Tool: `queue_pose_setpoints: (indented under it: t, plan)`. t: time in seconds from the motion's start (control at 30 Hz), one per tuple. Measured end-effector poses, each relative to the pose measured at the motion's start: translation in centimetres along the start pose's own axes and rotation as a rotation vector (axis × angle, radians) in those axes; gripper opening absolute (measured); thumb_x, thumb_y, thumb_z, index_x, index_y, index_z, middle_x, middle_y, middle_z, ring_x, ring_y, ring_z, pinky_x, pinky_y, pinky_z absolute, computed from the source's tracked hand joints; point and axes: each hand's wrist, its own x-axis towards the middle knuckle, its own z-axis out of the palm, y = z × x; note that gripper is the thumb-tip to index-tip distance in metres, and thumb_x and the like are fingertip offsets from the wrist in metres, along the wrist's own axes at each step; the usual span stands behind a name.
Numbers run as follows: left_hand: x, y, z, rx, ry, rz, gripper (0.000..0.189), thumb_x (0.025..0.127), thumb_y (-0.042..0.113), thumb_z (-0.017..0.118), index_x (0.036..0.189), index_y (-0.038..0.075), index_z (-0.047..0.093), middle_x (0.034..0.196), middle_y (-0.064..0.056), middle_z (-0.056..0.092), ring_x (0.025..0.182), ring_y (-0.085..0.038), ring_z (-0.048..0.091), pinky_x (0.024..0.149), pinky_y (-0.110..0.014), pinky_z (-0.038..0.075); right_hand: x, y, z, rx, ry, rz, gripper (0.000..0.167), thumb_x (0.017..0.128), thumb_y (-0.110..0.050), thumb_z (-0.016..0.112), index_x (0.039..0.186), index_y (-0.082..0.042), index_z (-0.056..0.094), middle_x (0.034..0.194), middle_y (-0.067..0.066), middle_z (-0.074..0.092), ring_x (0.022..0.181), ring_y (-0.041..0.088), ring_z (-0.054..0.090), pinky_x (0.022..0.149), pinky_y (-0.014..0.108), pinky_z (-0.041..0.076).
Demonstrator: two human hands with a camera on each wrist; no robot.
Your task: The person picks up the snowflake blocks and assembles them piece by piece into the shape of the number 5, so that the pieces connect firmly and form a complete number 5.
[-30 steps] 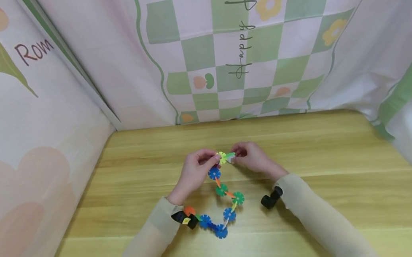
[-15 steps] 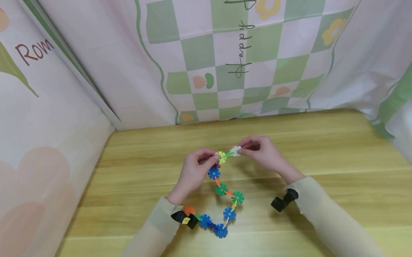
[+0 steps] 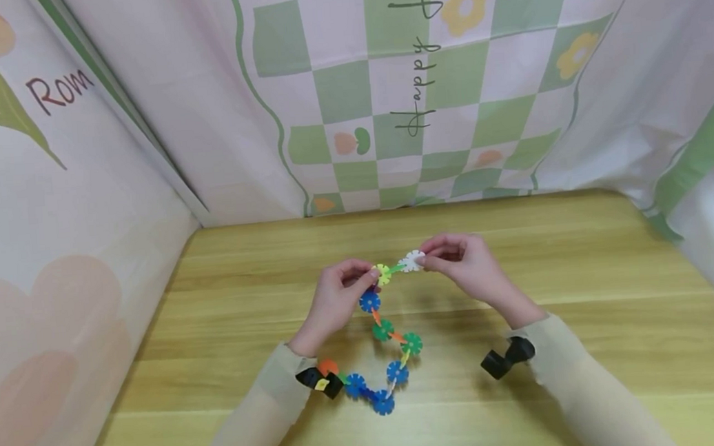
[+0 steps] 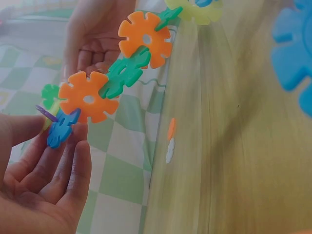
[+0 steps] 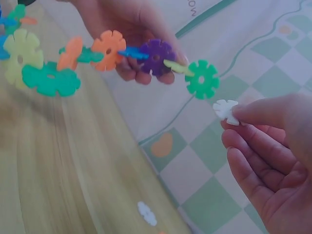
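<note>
A chain of interlocking snowflake discs [image 3: 383, 329] in blue, green, orange and other colours hangs from my left hand [image 3: 335, 297]. Thumb and fingers of that hand pinch it near its upper end, around the blue and purple discs [image 4: 61, 128]. A green disc [image 5: 202, 79] forms the chain's free tip, just beyond a yellow one [image 3: 383, 274]. My right hand [image 3: 462, 265] pinches a white snowflake disc [image 5: 226, 112] between thumb and index finger. In the right wrist view a narrow gap separates the white disc from the green tip.
On the wooden table [image 3: 584, 269] lie a loose white disc [image 4: 170, 150] and an orange disc [image 4: 171, 129], seen in the left wrist view. The chain's lower part curves close to the left sleeve [image 3: 269, 388]. A checked curtain [image 3: 408, 157] rises behind the table.
My right hand has moved right and slightly up from the green tip. The white disc, mostly hidden before, now shows between its fingers. My left hand has barely moved.
</note>
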Motion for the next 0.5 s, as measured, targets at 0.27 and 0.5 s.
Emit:
queue_pose_setpoints:
  t: [0.27, 0.5]
  plan:
    - [-0.05, -0.08, -0.07, -0.006, -0.001, 0.004, 0.015, 0.102, 0.016, 0.066, 0.106, 0.003, 0.072, 0.093, -0.006, 0.073, 0.084, -0.019, 0.071, 0.078, -0.031, 0.059, -0.57, -0.71, 0.25, -0.009, -0.005, -0.011, 0.018, 0.094, -0.014, 0.076, 0.105, -0.001, 0.072, 0.095, 0.012, 0.073, 0.083, 0.025, 0.072, 0.075, 0.03, 0.06]
    - [-0.14, 0.03, -0.05, -0.002, -0.007, 0.01, 0.016, 0.102, 0.017, 0.067, 0.107, 0.003, 0.072, 0.095, -0.006, 0.073, 0.085, -0.019, 0.071, 0.079, -0.031, 0.059, -0.61, -1.02, 0.55, 0.011, -0.007, -0.016, 0.018, 0.094, -0.013, 0.076, 0.105, 0.0, 0.072, 0.093, 0.012, 0.074, 0.083, 0.027, 0.072, 0.075, 0.031, 0.06]
